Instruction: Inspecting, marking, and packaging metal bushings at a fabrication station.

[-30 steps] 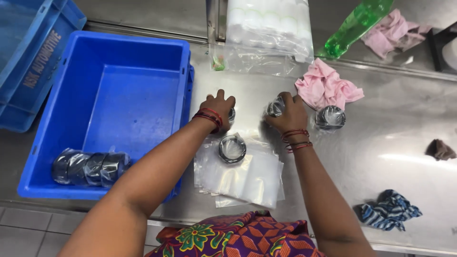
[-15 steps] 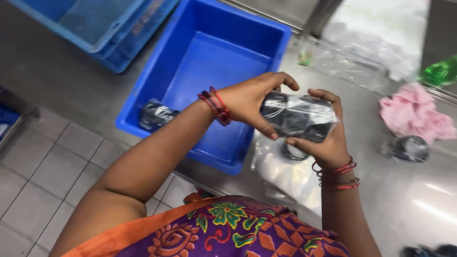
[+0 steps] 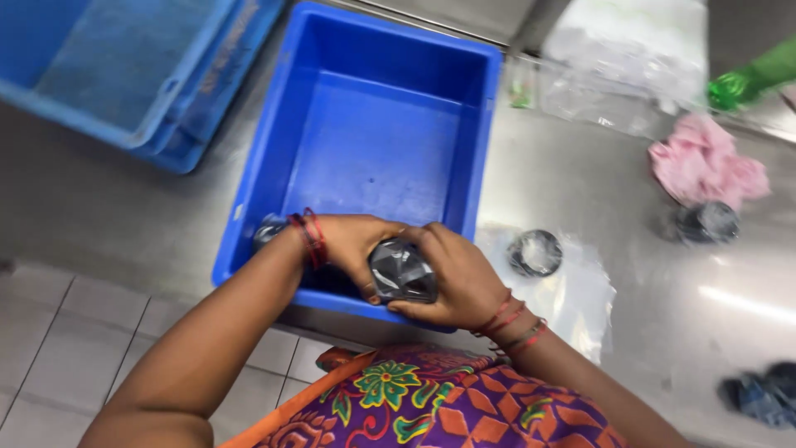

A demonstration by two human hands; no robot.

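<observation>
**Bagged part held over the blue bin's near edge**

Hands first: my left hand [image 3: 352, 249] and my right hand [image 3: 456, 278] are both closed around one dark round part sealed in a clear bag [image 3: 403, 272], fingers wrapped on either side and thumbs on top. The bundle sits at the near rim of the blue bin [image 3: 373, 149], partly over its inner edge. Just behind my left wrist, inside the bin, another wrapped dark part [image 3: 269, 228] lies against the near wall.

To handle this well, I judge that I should keep the plastic pulled snug round the part, hold it level with both palms, and keep it clear of the rim so the film does not snag.

To my right, on the steel table [image 3: 580, 182], a bare metal ring [image 3: 536, 252] rests on a stack of clear bags [image 3: 580, 290]. Farther out lie a second ring [image 3: 706, 222], touching a pink cloth [image 3: 705, 162], a green bottle [image 3: 750, 79] and a dark blue rag [image 3: 763, 394]. A second blue crate [image 3: 124, 75] stands to the left of the bin.
</observation>
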